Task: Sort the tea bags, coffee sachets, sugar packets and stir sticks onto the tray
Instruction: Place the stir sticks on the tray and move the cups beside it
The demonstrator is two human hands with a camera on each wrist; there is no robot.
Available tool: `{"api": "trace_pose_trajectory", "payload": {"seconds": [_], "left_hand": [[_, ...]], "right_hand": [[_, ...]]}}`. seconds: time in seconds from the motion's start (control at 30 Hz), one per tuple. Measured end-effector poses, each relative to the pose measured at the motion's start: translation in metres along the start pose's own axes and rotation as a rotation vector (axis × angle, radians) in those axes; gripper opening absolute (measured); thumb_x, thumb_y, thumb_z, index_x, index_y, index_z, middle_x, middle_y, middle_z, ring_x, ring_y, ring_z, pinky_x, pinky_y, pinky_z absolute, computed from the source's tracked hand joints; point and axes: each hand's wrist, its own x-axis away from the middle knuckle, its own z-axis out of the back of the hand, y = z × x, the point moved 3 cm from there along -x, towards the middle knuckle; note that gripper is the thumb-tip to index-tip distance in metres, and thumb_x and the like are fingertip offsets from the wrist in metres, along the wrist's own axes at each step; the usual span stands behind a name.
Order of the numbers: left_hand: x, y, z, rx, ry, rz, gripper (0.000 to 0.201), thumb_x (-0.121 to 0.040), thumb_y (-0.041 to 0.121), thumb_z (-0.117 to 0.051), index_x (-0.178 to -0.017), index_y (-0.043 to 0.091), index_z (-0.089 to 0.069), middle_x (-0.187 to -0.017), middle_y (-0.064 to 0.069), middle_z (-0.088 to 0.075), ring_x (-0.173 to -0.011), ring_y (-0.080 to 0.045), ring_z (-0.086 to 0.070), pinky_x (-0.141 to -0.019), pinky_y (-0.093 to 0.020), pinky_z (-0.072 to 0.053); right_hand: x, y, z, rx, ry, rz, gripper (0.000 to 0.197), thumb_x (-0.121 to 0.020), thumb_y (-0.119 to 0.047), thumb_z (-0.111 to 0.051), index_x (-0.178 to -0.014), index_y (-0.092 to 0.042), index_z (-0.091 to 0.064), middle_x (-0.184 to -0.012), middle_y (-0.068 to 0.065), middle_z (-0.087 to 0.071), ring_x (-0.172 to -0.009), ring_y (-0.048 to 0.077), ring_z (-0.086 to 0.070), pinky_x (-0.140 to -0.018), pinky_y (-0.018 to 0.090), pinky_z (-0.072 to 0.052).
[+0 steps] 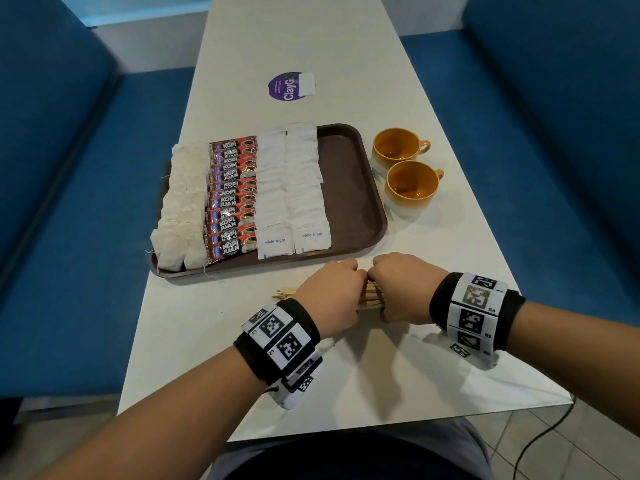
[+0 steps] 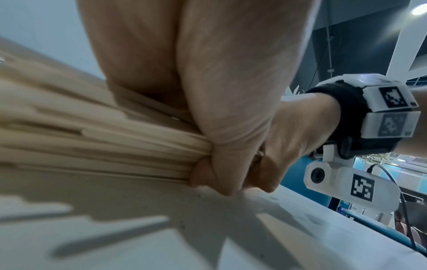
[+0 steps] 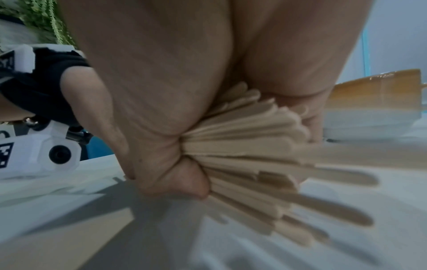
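Running away from the person, the long white table [image 1: 346, 46] carries everything, with blue upholstered benches [image 1: 52, 168] along both of its long sides. Toward the table's left edge lies the dark brown rectangular plastic tray [image 1: 349, 195], its right-hand strip bare. Four kinds of goods fill the rest of it in rows that run from the near rim to the far rim: pale paper tea bags [image 1: 180, 209] along the left rim, red and black coffee sachets [image 1: 232, 199] just beside them, then two rows of white sugar packets [image 1: 291, 192] printed "white sugar". Between the tray and the table's right edge stand two orange-glazed ceramic cups with white bases [image 1: 405, 178], upright, just beside each other. Farther along the table's middle lies a round purple sticker [image 1: 285, 85] with a white patch.

Near the table's near edge, just in front of the tray's near rim, both hands are closed in fists around one bundle of flat pale wooden stir sticks [image 1: 370, 297]. The left hand [image 1: 329, 296] clamps the bundle's left part, stick ends fanning out past it toward the left. The right hand [image 1: 401, 285] clamps the right part. The fists meet knuckle to knuckle. In the wrist views the bundle sits just above the tabletop, its shadow beneath it.
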Motion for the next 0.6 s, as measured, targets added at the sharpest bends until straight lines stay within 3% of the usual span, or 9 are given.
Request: {"api": "trace_pose_trajectory", "payload": {"seconds": [0.2,0.6], "left_hand": [[-0.0005,-0.0012,-0.0002,0.02,-0.001,0.047,0.029,-0.088,0.011,-0.061,-0.116,0.01,-0.052,-0.106,-0.012,-0.06,-0.096,-0.03,-0.059,-0.071,-0.033,-0.038],[-0.0006,0.0017,-0.002,-0.018,0.045,0.028,0.022,-0.088,0.013,-0.059,-0.11,0.012,-0.06,-0.113,-0.006,-0.055,-0.103,-0.027,-0.053,-0.074,-0.033,-0.04]], "right_hand": [[0.0023,0.0006,0.0011,-0.012,0.017,-0.018,0.033,-0.081,-0.029,-0.077,-0.108,-0.018,-0.062,-0.102,0.006,-0.063,-0.089,0.027,-0.064,-0.073,0.033,-0.049],[0.0004,-0.002,-0.0001,-0.004,0.022,-0.039,0.022,-0.082,-0.029,-0.073,-0.098,-0.017,-0.068,-0.093,0.005,-0.062,-0.08,0.024,-0.062,-0.069,0.032,-0.051]]}}
